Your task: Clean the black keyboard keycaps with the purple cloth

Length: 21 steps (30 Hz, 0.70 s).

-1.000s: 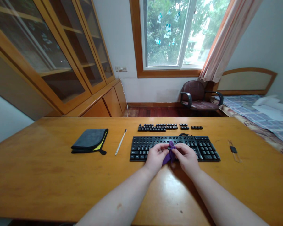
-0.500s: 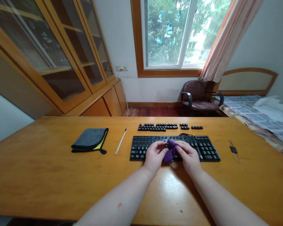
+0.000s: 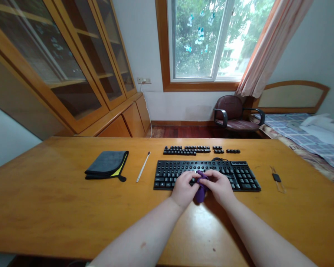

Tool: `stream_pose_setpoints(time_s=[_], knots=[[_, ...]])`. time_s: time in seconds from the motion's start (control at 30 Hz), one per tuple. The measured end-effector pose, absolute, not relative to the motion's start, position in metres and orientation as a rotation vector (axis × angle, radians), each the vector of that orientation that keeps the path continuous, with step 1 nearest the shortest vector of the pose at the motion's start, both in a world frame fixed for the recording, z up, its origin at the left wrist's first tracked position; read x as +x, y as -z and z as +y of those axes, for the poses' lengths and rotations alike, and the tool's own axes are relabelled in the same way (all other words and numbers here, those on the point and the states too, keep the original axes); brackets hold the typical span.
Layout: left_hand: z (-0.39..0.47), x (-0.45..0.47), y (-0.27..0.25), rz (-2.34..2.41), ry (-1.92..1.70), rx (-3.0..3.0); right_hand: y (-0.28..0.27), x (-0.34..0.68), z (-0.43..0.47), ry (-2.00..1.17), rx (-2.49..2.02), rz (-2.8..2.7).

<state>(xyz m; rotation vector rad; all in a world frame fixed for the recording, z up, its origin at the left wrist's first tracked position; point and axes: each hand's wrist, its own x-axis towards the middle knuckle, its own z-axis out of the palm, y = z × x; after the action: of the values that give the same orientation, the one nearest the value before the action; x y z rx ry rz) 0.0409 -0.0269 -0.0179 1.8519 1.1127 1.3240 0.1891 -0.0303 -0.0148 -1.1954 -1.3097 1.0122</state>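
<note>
A small purple cloth [image 3: 201,193] is pinched between my two hands, its lower end hanging toward me. My left hand [image 3: 184,187] grips it from the left with bent fingers, and my right hand [image 3: 220,187] holds it from the right. Whether a small part is wrapped inside the cloth I cannot tell. Both hands are over the front middle of a black keyboard [image 3: 246,178], hiding some of its keys. Its top row shows bare sockets without caps. Behind it, black keycaps [image 3: 189,151] lie in rows on the desk.
Left of the keyboard lie a thin white brush [image 3: 143,167] and a folded grey cloth [image 3: 105,164] with yellow lining. A wire keycap puller [image 3: 276,177] lies to the right. All rest on the wooden desk [image 3: 58,207]. A chair [image 3: 229,111] stands beyond it.
Both hands have shifted slightly toward me. The purple cloth is now bunched more tightly between the fingers, with its end hanging lower.
</note>
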Motion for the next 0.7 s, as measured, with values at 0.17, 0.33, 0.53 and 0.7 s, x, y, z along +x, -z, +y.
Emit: stream_pose_setpoints(time_s=[0.17,0.33,0.53,0.7], knots=[[-0.026,0.042,0.020,1.149,-1.294,1.810,0.012,0.191,-0.030,-1.008,-1.245,-1.275],[-0.025,0.044,0.023,1.171,-1.246,1.688,0.012,0.189,-0.029,-1.041,-1.222,-1.231],[-0.022,0.045,0.024,1.088,-1.335,1.471,0.014,0.195,-0.027,-0.908,-1.201,-1.145],[-0.018,0.047,0.026,0.993,-1.416,1.238,0.017,0.202,-0.026,-0.897,-1.047,-1.182]])
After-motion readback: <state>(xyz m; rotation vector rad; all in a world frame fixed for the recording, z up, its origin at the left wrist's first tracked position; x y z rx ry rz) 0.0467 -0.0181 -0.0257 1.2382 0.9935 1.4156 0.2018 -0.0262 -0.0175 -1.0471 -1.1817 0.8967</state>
